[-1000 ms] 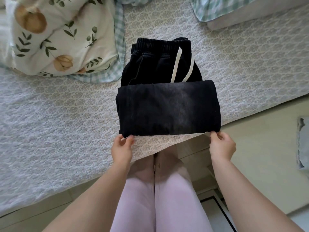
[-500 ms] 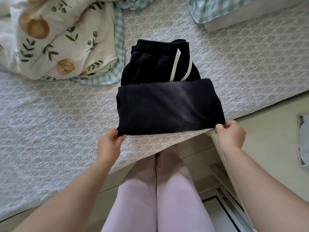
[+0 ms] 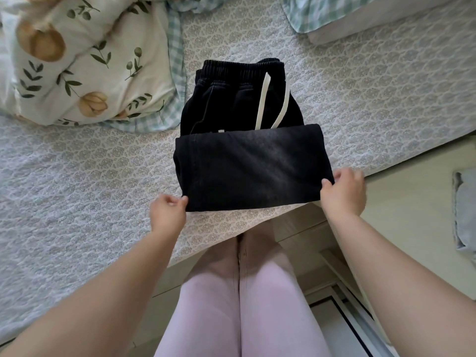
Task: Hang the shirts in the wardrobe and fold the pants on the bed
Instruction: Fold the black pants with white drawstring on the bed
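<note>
Black pants [image 3: 247, 166] with a white drawstring lie folded on the bed [image 3: 77, 189], waistband at the far end and the legs folded over on the near half. My left hand [image 3: 167, 212] pinches the near left corner of the folded part. At the near right corner my right hand [image 3: 343, 193] grips the fabric, thumb on top. The folded edge sits close to the bed's front edge. No shirts or wardrobe are in view.
A floral quilt [image 3: 85, 63] with a green checked border is bunched at the back left. A checked pillow [image 3: 360, 19] lies at the back right. Pale floor [image 3: 412, 215] runs along the right, with a light grey cloth item [image 3: 466, 212] at the frame's right edge.
Both hands have moved outward and up along the near edge to the two corners of the folded pants. The near edge looks slightly raised and drawn toward the right.
</note>
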Demonstrator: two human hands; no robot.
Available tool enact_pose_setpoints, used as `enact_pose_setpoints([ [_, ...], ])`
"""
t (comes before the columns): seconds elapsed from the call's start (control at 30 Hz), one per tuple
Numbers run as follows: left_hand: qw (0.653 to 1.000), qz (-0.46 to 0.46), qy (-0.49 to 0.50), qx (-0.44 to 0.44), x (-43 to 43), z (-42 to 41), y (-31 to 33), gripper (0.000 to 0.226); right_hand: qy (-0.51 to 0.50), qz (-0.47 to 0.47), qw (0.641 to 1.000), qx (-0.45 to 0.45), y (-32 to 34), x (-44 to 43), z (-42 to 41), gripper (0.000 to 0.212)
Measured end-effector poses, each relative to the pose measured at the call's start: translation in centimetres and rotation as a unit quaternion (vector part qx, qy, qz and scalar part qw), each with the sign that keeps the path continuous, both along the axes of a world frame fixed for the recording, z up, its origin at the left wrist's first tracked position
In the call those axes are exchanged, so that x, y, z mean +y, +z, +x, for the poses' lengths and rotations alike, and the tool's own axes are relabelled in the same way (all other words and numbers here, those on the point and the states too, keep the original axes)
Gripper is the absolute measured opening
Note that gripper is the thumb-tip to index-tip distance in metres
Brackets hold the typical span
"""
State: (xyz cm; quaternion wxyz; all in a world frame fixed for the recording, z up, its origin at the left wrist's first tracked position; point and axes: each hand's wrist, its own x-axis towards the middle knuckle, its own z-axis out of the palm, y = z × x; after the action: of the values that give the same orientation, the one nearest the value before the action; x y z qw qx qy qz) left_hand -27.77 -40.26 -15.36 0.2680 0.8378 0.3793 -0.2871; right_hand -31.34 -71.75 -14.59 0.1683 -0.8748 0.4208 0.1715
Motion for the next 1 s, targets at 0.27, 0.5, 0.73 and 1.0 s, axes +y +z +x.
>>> enact_pose_setpoints([
  [0.27, 0.779, 0.045, -0.599, -0.180, -4.5, -1.6, -0.4, 0.085, 0.544, -0.028, 0.839, 0.019, -0.9, 4.9, 0.5, 0.085],
  [0.5, 0.709, 0.171, -0.684, -0.021, -2.6, 1.4, -1.7, 0.100, 0.532, -0.073, 0.833, 0.133, -2.0, 1.9, 1.5, 0.089],
  [0.73, 0.717, 0.110, -0.688, 0.030, -4.8, 6.8, 2.7, 0.055, 0.488, 0.012, 0.869, 0.079, 1.5, 1.6, 3.9, 0.053],
  [1.0, 0.691, -0.016, -0.668, 0.277, -5.3, 10.0, 7.2, 0.065, 0.517, 0.121, 0.821, 0.212, 6.4, 1.3, 5.6, 0.036],
])
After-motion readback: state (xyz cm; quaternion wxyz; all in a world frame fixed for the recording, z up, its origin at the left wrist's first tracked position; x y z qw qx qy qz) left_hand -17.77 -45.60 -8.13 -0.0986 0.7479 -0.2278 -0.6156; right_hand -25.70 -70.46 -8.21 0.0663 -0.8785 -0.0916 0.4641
